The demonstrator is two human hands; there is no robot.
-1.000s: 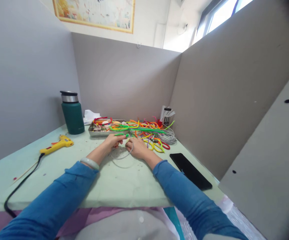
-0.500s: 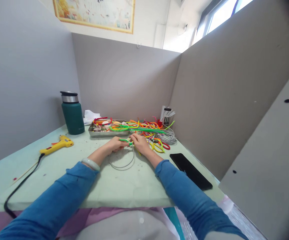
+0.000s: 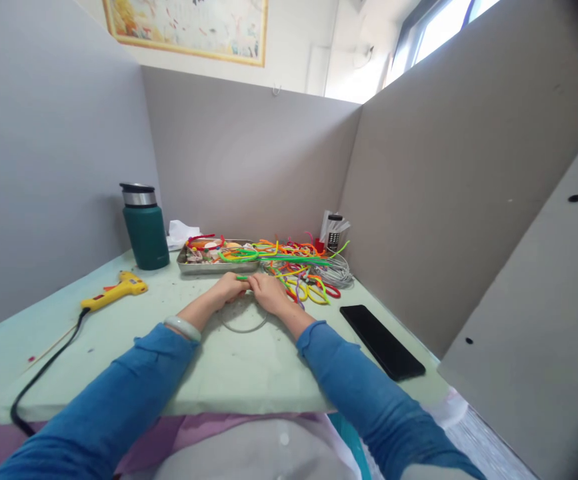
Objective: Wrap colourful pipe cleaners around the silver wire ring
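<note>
My left hand point(image 3: 230, 288) is closed on a green pipe cleaner point(image 3: 242, 278), a short piece of which shows above the fingers. My right hand point(image 3: 267, 292) meets it there, its thumb and fingers pinched at the same spot. A thin grey wire loop point(image 3: 243, 331) curves below both hands, close to the tabletop; its upper part is hidden by the fingers. Exactly how wire and pipe cleaner join cannot be seen. A pile of coloured pipe cleaners point(image 3: 301, 261) lies just beyond my right hand.
A metal tray point(image 3: 213, 269) of small parts stands behind my hands. On the left are a teal bottle point(image 3: 146, 237) and a yellow glue gun point(image 3: 119, 290) with a black cord. A black phone point(image 3: 381, 341) and a coil of grey wire point(image 3: 337, 273) lie right. Grey partitions point(image 3: 253, 153) surround the table.
My right hand has shifted left against my left hand, covering the green part that showed between them. The wire loop shows less and sits slightly higher.
</note>
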